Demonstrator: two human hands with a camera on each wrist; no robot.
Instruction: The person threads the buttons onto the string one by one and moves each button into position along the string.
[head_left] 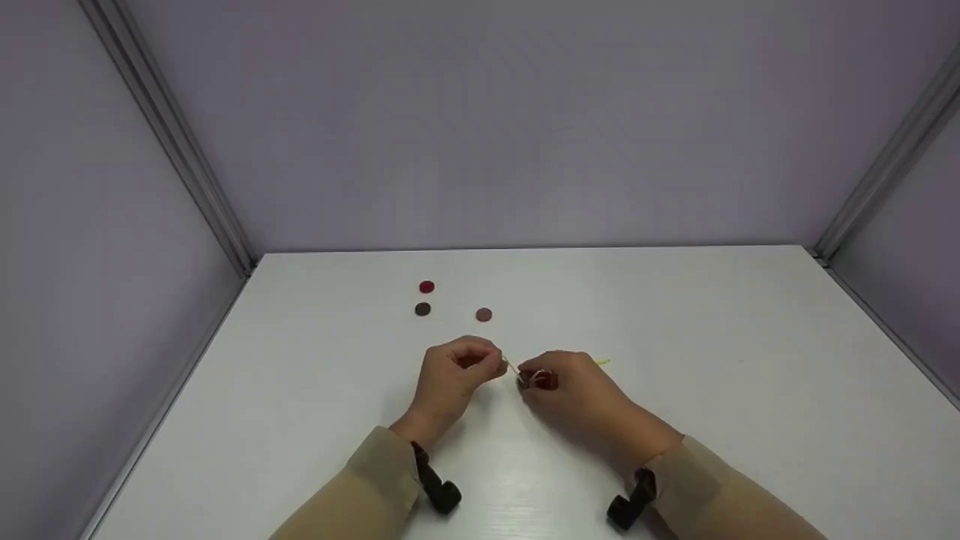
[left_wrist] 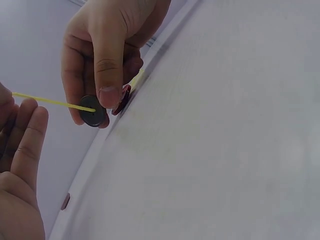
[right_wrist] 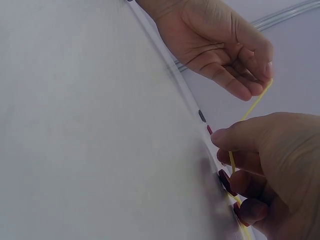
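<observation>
My left hand (head_left: 495, 367) pinches one end of a thin yellow string (left_wrist: 50, 101) just above the white table (head_left: 315, 420). My right hand (head_left: 529, 377), close beside it, pinches a dark grey button (left_wrist: 93, 112) between thumb and fingers. The string enters the button's hole. A red button (left_wrist: 122, 100) sits on the string behind it, and the right wrist view shows red buttons (right_wrist: 227, 182) under my right fingers. The string's far end (head_left: 604, 362) sticks out past my right hand.
Three loose buttons lie on the table beyond my hands: a red one (head_left: 427, 286), a dark one (head_left: 423, 309) and a brownish-pink one (head_left: 484, 314). Pale walls with metal corner rails (head_left: 187, 165) enclose the table on three sides.
</observation>
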